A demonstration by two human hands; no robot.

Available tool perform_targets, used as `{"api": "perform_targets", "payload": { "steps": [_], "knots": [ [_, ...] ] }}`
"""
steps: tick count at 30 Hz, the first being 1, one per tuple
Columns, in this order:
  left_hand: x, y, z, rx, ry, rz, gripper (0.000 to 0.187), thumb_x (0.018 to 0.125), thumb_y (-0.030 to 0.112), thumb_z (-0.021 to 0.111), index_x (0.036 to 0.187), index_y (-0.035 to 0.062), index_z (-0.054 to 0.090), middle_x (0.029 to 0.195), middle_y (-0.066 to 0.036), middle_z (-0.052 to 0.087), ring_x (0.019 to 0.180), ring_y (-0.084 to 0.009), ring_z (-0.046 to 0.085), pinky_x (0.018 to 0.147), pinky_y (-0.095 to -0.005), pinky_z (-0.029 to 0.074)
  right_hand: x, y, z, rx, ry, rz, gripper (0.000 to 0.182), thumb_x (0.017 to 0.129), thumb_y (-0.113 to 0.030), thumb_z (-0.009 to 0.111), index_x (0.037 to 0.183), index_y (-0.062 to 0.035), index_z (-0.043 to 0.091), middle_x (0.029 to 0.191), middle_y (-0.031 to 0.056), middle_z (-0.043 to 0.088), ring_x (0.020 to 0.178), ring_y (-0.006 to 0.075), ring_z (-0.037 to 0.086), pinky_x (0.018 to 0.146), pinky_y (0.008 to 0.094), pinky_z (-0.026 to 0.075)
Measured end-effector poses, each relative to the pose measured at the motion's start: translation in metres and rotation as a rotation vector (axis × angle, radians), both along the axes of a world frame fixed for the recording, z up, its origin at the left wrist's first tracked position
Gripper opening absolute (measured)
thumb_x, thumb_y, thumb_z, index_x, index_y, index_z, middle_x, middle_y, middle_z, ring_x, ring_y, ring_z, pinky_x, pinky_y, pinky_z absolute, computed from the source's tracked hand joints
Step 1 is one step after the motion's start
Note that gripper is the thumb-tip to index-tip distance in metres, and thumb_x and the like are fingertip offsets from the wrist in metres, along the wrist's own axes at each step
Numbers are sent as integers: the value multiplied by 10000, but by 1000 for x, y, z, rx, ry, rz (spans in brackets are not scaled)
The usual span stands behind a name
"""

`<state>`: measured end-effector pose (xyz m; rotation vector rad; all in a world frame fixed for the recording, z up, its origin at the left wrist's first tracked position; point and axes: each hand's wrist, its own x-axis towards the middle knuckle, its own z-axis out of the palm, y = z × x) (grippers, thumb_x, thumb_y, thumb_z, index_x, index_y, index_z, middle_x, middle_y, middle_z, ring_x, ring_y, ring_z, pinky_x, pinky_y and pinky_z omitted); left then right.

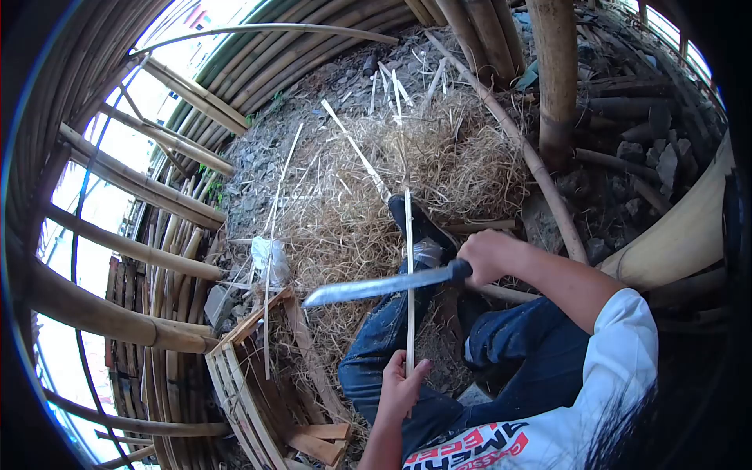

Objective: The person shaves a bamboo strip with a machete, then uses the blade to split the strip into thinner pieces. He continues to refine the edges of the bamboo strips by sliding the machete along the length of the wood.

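My right hand (487, 257) is closed round the dark handle of a machete (362, 288), whose long blade points left. The blade crosses over a thin pale bamboo strip (410, 313) that runs away from me between my legs. Low in the view, my left hand (403, 384) pinches the near end of this strip between thumb and fingers. Its far part passes beside my dark shoe (419, 223) and over a heap of curly shavings (337, 204).
More pale strips (282, 184) lie on the shavings and gravel. A wooden crate (244, 403) stands at the lower left, near a white plastic bag (270, 258). Bamboo poles (141, 254) line the left side, and a thick upright post (553, 78) rises at the upper right.
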<state>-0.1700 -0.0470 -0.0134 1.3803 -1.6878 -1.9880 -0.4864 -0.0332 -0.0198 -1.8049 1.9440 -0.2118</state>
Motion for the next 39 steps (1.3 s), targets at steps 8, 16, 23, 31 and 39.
{"api": "perform_targets", "payload": {
  "steps": [8, 16, 23, 31, 39],
  "knots": [
    [11, 3, -14, 239, -3, 11, 267, 907, 121, 653, 1076, 50, 459, 577, 45, 425, 396, -37, 353, 341, -200, 270, 43, 6, -34, 201, -215, 215, 226, 675, -257, 687, 812, -80, 717, 800, 160, 697, 825, 347, 680, 754, 453, 542],
    [12, 5, -22, 562, 144, 59, 277, 897, 72, 664, 1028, 135, 428, 681, 66, 404, 470, -3, 339, 393, -170, 262, 69, 13, -28, 117, -159, 79, 219, 649, -196, 672, 821, -67, 710, 784, 155, 693, 794, 353, 685, 721, 455, 549],
    [12, 10, -29, 393, -2, 12, 298, 889, 116, 695, 944, 136, 403, 673, 67, 395, 474, -11, 339, 397, -183, 267, 77, 15, -16, 46, -86, 135, 368, 663, -394, 721, 734, -32, 701, 731, 180, 687, 739, 349, 692, 703, 434, 557],
    [2, 21, -23, 44, -127, -98, 274, 886, 80, 675, 1021, 36, 441, 681, 64, 374, 587, -32, 344, 512, -213, 316, 65, 8, -34, 59, 45, 86, 254, 628, -225, 695, 781, -23, 715, 796, 184, 705, 778, 343, 704, 726, 425, 564],
    [10, 32, -11, 48, -109, -115, 299, 876, 42, 666, 1057, 39, 428, 693, 68, 334, 596, -39, 324, 520, -217, 301, 11, -5, -47, 97, 60, -320, 296, 648, -198, 682, 856, 10, 710, 882, 223, 701, 865, 368, 695, 813, 442, 559]
  ]
}}
